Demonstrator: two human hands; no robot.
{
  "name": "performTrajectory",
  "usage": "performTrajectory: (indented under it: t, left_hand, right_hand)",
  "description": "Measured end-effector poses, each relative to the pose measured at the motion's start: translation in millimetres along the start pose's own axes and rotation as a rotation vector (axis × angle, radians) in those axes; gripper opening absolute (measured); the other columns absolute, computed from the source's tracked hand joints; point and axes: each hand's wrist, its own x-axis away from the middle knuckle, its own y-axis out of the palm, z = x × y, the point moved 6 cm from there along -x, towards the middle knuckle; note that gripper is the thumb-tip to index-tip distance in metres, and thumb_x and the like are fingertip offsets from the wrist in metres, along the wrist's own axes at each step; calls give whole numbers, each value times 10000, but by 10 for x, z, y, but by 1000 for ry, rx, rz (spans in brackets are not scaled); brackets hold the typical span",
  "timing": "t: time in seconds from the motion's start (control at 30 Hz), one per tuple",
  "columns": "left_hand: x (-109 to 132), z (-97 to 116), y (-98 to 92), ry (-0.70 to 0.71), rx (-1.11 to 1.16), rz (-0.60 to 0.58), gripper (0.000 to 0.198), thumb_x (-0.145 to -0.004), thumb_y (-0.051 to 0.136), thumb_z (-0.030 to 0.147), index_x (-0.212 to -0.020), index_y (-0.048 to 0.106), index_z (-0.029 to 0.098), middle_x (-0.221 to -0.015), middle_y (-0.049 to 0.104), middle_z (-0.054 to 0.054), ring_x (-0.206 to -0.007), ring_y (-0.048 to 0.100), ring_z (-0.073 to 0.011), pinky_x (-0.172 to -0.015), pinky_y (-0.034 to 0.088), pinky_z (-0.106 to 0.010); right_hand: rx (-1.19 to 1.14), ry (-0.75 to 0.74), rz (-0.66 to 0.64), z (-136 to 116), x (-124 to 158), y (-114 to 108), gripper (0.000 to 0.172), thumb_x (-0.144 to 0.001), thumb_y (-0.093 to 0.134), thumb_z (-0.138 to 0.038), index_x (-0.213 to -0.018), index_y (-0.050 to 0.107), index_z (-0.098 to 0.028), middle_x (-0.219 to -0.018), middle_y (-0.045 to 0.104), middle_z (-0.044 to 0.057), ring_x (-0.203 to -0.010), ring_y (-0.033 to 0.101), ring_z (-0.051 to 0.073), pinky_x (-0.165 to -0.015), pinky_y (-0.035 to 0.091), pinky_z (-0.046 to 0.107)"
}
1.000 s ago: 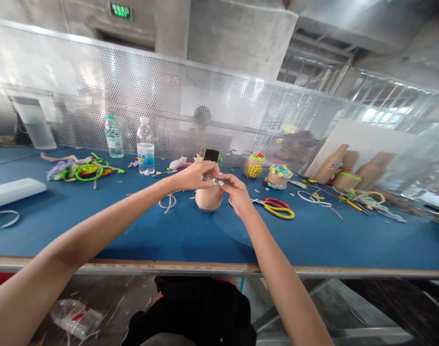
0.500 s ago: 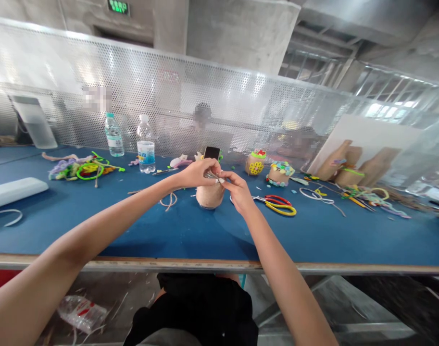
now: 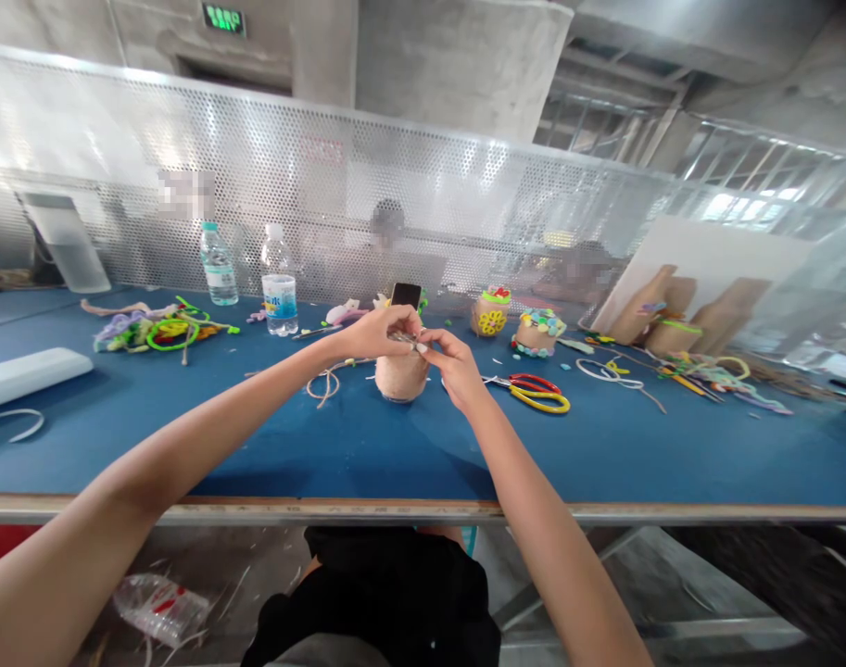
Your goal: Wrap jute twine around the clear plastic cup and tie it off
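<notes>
A small jar wrapped in tan twine stands upright on the blue table in front of me. Over its mouth my left hand curls its fingers in a pinch. My right hand meets it from the right, thumb and forefinger pressed together at the jar's top. Something thin and greyish shows between the fingertips, too small to name. Both hands hide the jar's rim. Scissors with red and yellow handles lie right of my right hand. A loop of twine rests left of the jar.
Behind the jar stands a dark phone. Two decorated jars, one with a yellow flower and one with colourful trim, are at the back right. Water bottles and a pile of pipe cleaners occupy the left. A perforated metal screen runs behind.
My hands stay at the jar's mouth, with slight finger movement. The whole view has shifted a little; the other objects lie as before.
</notes>
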Motion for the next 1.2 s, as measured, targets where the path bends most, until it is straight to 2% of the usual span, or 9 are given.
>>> performTrajectory:
  t: [0.33,0.87,1.2]
  left_hand:
    - [11,-15,-1,1,90,-55,186,-743,585,222,-908,522,163,-875,559,-23,-808,541,-134,-748,422,-278]
    - [13,-73,-9,-13,181,-73,187,-742,600,205,-900,511,161,-860,542,-9,-797,538,-129,-732,410,-284]
    - [22,-139,-17,-40,219,-82,234,-753,635,234,-942,524,151,-909,555,-30,-848,560,-148,-778,431,-312]
  right_hand:
    - [17,11,-9,6,-4,9,119,-656,709,-284,-761,666,-248,-895,667,-9,-936,569,207,-880,406,339]
    - [10,10,-5,4,0,12,111,-656,704,-269,-761,672,-249,-891,669,-10,-928,568,204,-878,397,343]
    - [8,63,28,-27,33,64,190,-627,698,-244,-815,673,-253,-913,666,-15,-947,564,207,-885,402,339]
